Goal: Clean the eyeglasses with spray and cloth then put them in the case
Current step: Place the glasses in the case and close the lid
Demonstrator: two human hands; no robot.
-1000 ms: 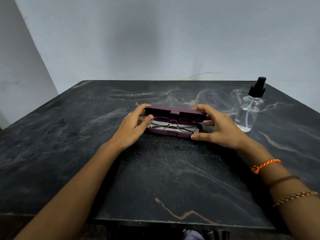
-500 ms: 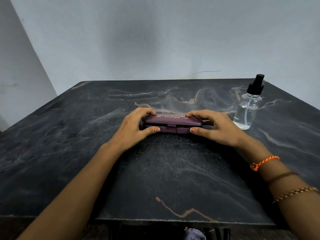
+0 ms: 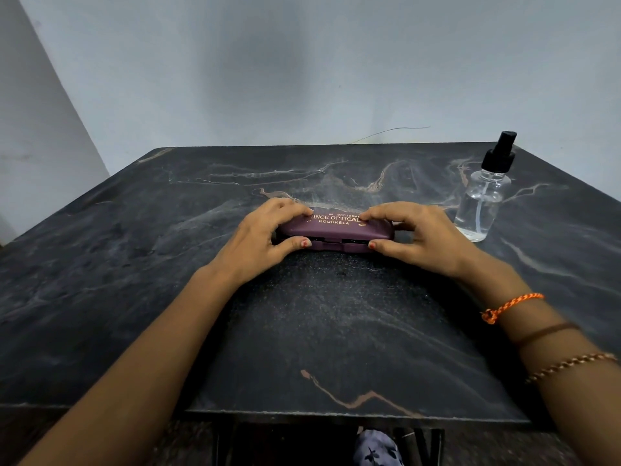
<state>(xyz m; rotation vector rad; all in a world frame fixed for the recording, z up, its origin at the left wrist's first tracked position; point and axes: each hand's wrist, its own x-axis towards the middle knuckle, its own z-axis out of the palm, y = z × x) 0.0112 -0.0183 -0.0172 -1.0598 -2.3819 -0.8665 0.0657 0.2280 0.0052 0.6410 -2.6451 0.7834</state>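
A purple eyeglass case [image 3: 336,230] with gold lettering lies closed on the dark marble table [image 3: 302,331], near its middle. My left hand [image 3: 262,237] grips the case's left end, fingers over the lid and thumb against the front edge. My right hand [image 3: 413,233] grips the right end the same way. The eyeglasses and the cloth are hidden inside the case. A clear spray bottle [image 3: 484,196] with a black pump top stands upright just right of my right hand.
A grey wall rises behind the table's far edge. The table's front edge [image 3: 336,415] lies close to me, with a patterned piece of fabric [image 3: 376,449] below it. Bracelets circle my right wrist.
The case's lid came down over the eyeglasses and cloth and is now shut. Both hands stayed at the case's ends, fingers now pressing on the lid.
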